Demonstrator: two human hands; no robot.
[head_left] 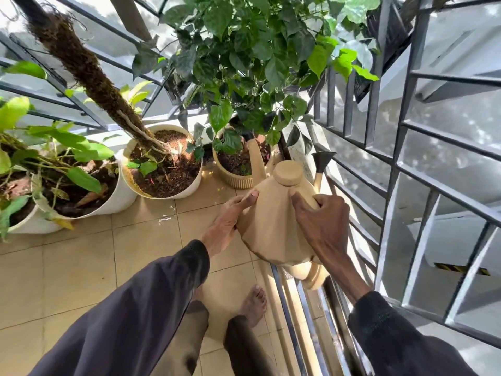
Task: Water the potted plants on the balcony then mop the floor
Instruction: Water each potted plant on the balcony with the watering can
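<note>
I hold a beige watering can (pixel 273 226) over the tiled floor with both hands. My right hand (pixel 322 223) grips its handle at the top right. My left hand (pixel 230 218) clasps the can's left side, thumb lying on the upper face and fingers hidden beneath. The can's spout (pixel 254 158) reaches forward, its dark tip among the leaves above the ribbed beige pot (pixel 235 181). To the left stand a white pot (pixel 173 195) with a moss pole (pixel 89 74) and another white pot (pixel 119 202) of leafy vines.
A grey metal grille (pixel 406 164) closes the balcony on the right and at the back. Below the held can sits a second beige can (pixel 311 272) with a dark funnel spout (pixel 322 158), beside the sliding-door track (pixel 287 308). My bare foot (pixel 253 305) stands on beige tiles.
</note>
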